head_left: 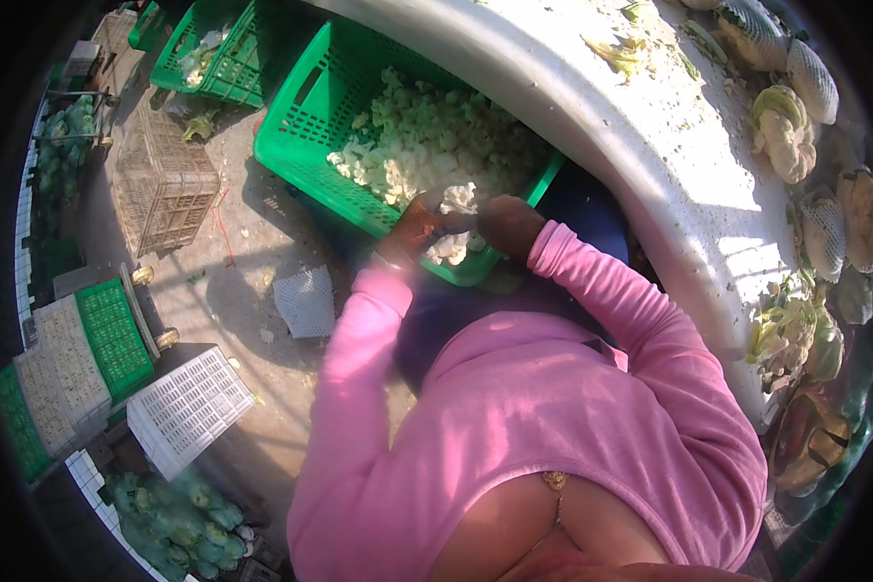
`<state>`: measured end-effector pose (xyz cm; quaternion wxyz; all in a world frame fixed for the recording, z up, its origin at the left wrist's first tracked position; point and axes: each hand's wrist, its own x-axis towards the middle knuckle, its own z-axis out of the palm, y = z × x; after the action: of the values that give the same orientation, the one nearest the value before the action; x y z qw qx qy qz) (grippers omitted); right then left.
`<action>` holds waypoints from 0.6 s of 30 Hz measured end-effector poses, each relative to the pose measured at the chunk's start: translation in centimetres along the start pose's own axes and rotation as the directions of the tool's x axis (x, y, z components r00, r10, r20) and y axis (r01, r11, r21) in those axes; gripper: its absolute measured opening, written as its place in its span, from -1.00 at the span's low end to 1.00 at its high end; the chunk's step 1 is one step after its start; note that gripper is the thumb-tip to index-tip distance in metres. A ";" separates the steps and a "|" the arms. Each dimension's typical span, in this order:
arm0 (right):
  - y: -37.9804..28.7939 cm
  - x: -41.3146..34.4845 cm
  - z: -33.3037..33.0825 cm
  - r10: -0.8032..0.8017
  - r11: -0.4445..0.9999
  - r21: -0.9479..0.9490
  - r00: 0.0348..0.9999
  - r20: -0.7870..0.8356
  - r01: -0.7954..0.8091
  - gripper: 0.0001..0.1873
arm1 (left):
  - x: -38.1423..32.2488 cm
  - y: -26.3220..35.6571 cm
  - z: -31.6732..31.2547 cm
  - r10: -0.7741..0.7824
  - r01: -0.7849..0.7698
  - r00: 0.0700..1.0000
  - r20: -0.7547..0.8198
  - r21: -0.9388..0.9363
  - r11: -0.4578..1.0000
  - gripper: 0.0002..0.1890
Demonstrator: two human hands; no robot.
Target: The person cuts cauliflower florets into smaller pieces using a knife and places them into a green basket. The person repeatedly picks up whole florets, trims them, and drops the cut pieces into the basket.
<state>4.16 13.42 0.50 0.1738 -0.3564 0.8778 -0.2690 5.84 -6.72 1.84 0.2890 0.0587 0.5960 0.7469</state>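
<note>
A green plastic crate (291, 149) before me holds a heap of cut cauliflower florets (436, 138). Over its near edge, my left hand (416, 222) grips a piece of cauliflower (458, 198), with white florets showing above and below the fingers. My right hand (511, 224) is curled close against the same piece from the other side. Its fingertips are hidden, so I cannot see whether it holds anything.
A white tabletop (698, 182) curves along the right, bearing cauliflower heads (784, 134), some in foam nets, and leaf trimmings (626, 54). At left stand a brown crate (164, 182), a white crate (189, 407) and stacked crates (113, 338). A foam net (304, 302) lies on the floor.
</note>
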 end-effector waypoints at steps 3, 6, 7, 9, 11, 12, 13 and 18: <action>0.1 1.2 0.4 0.084 0.953 0.291 0.996 0.014 -0.084 -0.77 | -0.4 0.4 0.1 0.106 -0.104 0.994 -0.020 0.097 0.990 -0.57; 0.3 2.7 0.8 0.165 0.794 0.564 0.974 0.158 -0.226 -0.75 | -0.8 0.3 0.0 0.246 -0.237 0.966 -0.083 0.108 0.965 -0.60; 0.3 3.2 1.0 0.123 0.807 0.565 0.985 0.121 -0.170 -0.77 | -0.8 -0.1 0.0 0.212 -0.199 0.962 -0.170 0.091 0.976 -0.60; 0.9 4.1 1.2 0.037 0.827 0.560 0.998 0.046 -0.057 -0.80 | -0.6 -1.2 0.1 0.188 -0.178 0.938 -0.292 0.061 0.982 -0.59; 1.6 4.6 1.0 -0.221 0.886 0.375 0.960 -0.175 0.272 -0.81 | -0.6 -2.4 -0.5 0.362 -0.273 0.914 -0.181 0.385 0.882 -0.59; 1.8 4.6 1.0 -0.218 0.923 0.283 0.960 -0.174 0.261 -0.81 | -0.5 -3.1 -0.6 0.382 -0.294 0.907 -0.176 0.384 0.875 -0.59; 2.1 4.7 0.7 -0.244 0.941 0.215 0.964 -0.102 0.261 -0.80 | -0.3 -3.9 -0.7 0.416 -0.312 0.885 -0.211 0.393 0.865 -0.59; -0.1 1.2 0.5 0.268 0.962 0.122 0.931 -0.248 -0.244 -0.77 | 0.6 -5.3 -1.4 0.283 -0.197 0.847 -0.449 0.229 0.953 -0.65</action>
<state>3.68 12.35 -0.03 0.1055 -0.1921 0.9191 -0.3276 6.70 -6.97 -3.61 0.0310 -0.0277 0.6997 0.7133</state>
